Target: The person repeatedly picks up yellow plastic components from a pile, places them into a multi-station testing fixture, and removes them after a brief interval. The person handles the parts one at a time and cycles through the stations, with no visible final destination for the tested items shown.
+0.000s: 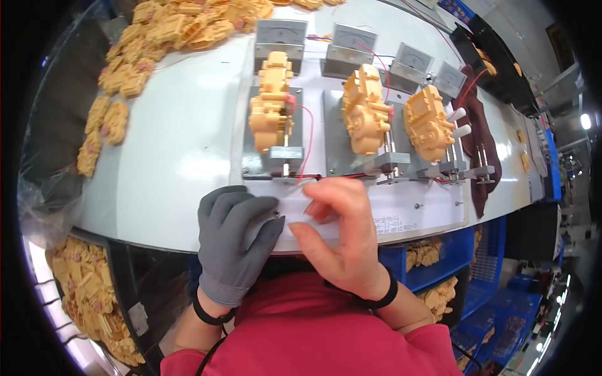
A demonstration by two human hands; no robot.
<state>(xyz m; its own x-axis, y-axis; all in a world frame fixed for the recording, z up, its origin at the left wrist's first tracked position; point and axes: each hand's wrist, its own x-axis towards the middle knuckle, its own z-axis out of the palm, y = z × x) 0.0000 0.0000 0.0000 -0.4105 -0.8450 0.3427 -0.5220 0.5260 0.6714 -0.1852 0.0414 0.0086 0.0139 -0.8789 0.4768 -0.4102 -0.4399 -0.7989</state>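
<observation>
Both hands are held low over the near edge of the tabletop (169, 160), in front of the leftmost fixture. Left hand (233, 235), gloved in grey: fingers curled, thumb parted from them, nothing seen clasped. Right hand (343, 235), bare: fingers bent, gap left to the thumb, grip likewise unfilled as far as can be seen. Neither is in contact with the left yellow housing (271, 103), which is stood on its grey base plate (256, 164), just beyond the hands.

Middle housing (365, 113) and right housing (429, 122) are set the same way. Upright placement is probably chosen so each is lined up with its metal block (286, 153) and rod. Dial meters (281, 32) are lined up behind, tilted back, presumably for reading from this side. How the housings are held down can't be told.

In the way: the left block is stood at the housing's near side, and a red wire (312, 131) is looped down beside it. Small studs (419, 205) are left protruding nearer the edge.

Around: loose housings (182, 28) are heaped far left, a brown cloth (488, 144) is draped at right, blue crates (454, 257) are kept below.
</observation>
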